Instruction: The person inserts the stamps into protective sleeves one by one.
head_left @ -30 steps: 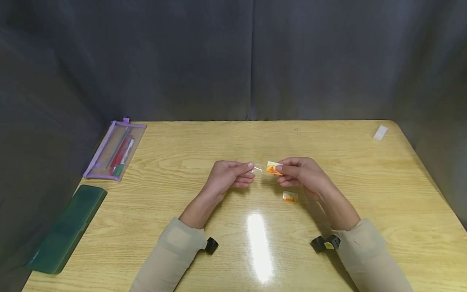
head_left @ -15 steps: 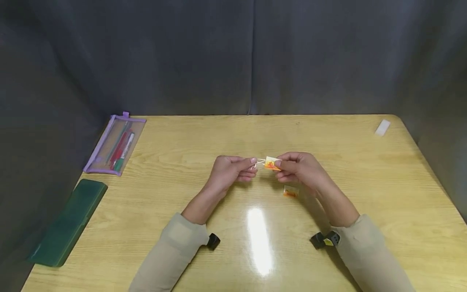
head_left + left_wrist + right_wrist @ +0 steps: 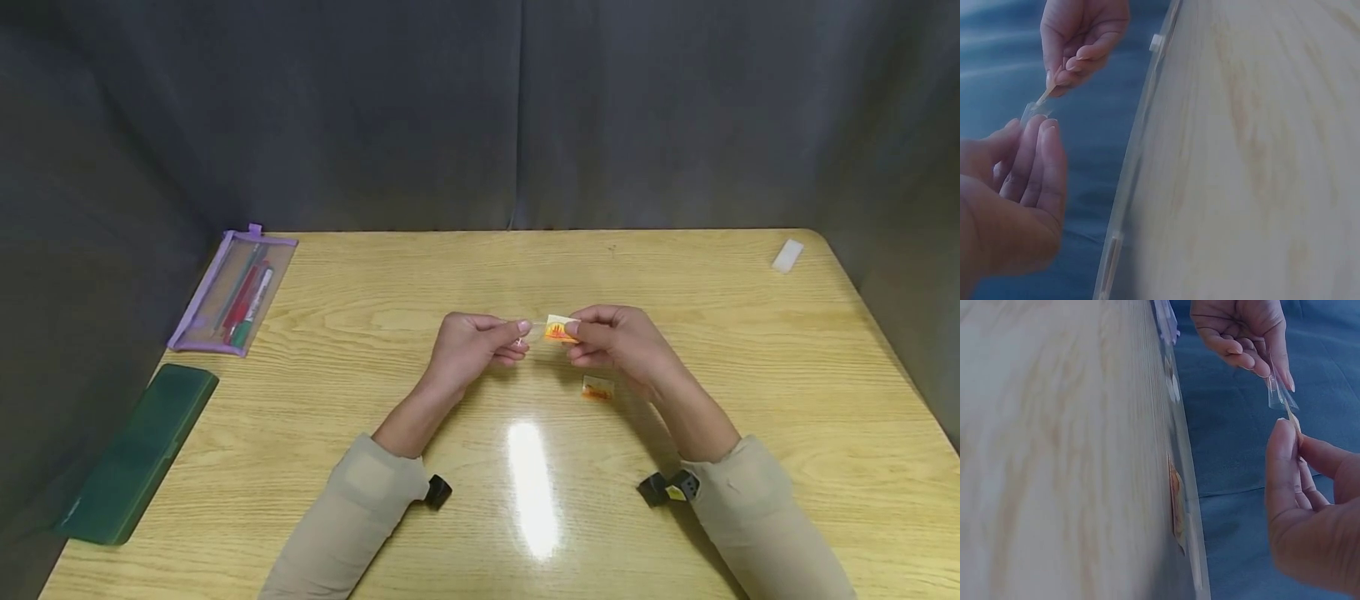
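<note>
Over the middle of the table, my left hand (image 3: 480, 346) pinches a small clear plastic sleeve (image 3: 1275, 394) between thumb and fingers. My right hand (image 3: 611, 342) faces it and pinches a small card (image 3: 557, 327) printed in yellow and orange, thumb on its front. Seen from the right wrist, the card's thin edge (image 3: 1292, 417) meets the end of the plastic. The left wrist view shows the same meeting, the plastic (image 3: 1034, 112) at the card's tip. A similar orange-printed piece (image 3: 597, 388) lies on the table just below the right hand.
A purple-edged mesh pouch (image 3: 198, 287) with pens and markers lies at the back left. In front of it is a dark green pencil case (image 3: 142, 454). A white eraser-like block (image 3: 787, 256) sits near the back right corner. Dark curtains (image 3: 480, 117) surround the table (image 3: 360, 283).
My left hand has moved slightly right, bringing the plastic up to the card and narrowing the gap between the hands. The right hand keeps its hold, and the head view has tilted a little.
</note>
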`<state>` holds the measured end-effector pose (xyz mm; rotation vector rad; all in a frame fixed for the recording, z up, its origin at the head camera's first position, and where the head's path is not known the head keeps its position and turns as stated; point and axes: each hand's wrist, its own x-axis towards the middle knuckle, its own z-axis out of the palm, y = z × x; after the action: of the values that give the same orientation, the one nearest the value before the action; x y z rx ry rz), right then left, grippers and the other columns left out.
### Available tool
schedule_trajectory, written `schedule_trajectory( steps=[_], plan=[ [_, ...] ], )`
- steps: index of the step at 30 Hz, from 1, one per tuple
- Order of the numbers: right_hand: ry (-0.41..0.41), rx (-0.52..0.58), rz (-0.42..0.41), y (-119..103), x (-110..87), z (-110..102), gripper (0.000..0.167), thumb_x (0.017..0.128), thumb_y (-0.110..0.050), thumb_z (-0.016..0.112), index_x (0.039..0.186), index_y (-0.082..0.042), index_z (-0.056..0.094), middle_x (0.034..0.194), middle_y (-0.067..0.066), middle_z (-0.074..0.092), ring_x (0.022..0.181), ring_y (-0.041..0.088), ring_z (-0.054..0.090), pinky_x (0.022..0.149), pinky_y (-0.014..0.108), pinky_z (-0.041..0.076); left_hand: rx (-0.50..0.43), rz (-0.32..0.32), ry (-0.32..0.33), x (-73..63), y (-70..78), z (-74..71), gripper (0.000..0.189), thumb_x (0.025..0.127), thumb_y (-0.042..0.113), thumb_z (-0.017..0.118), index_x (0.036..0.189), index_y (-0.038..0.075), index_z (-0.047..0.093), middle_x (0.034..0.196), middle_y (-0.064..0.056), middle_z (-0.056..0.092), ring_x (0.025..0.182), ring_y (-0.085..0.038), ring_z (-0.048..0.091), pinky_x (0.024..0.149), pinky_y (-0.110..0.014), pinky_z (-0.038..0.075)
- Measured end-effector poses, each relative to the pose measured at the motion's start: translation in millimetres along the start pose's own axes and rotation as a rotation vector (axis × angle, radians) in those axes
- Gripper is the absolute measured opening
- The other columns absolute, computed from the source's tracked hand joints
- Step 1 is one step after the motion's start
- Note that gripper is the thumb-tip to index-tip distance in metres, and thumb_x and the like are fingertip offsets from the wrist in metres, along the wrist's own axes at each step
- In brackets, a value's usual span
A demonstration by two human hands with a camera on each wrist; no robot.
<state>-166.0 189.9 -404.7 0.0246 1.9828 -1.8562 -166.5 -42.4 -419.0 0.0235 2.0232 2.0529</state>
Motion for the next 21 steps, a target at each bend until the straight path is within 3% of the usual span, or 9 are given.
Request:
schedule_trajectory(
  steps=[21],
  plan=[
    [0.041,0.021,-0.011,-5.2,-2.3,-0.3,0.022,0.100,-0.012,0.063,0.116,0.004,0.059,0.086,0.002,0.074,0.071,0.010,0.072,0.072,0.027,0.064,0.003,0.037,0.052,-1.9,2.8,1.4,0.034,0.091,0.025,0.078,0.098,-0.008,0.077,0.080,-0.014,0.078,0.071,-0.019,0.077,0.068,-0.035,0.065]
  ],
)
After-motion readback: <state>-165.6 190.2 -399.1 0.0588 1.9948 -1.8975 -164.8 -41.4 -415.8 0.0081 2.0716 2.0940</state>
